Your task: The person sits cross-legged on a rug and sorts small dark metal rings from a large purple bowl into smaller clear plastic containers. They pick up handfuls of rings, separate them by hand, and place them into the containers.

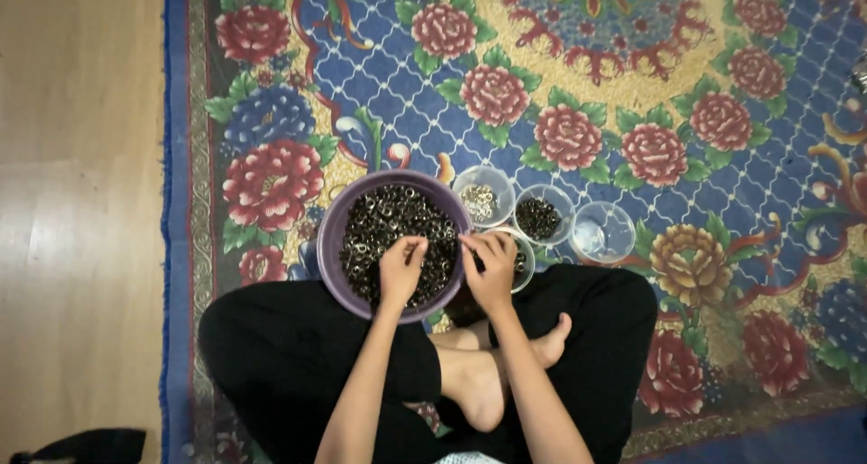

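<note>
Both hands pinch small metal rings over the purple bowl (336,225).
Left hand (400,270) and right hand (492,267), fingertips closed on rings (388,220): probably light, hard, slippery; best pinched by their rims.

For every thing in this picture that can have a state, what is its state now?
purple bowl: nearly full of small dark rings
left hand: fingers pinched, over the purple bowl
right hand: fingers pinched, at the bowl's rim
two small clear cups: hold small pieces
third clear cup: looks almost empty

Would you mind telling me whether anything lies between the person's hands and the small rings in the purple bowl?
Nothing visible does: the left hand rests directly on the rings in the purple bowl, the right hand at its rim.
</note>
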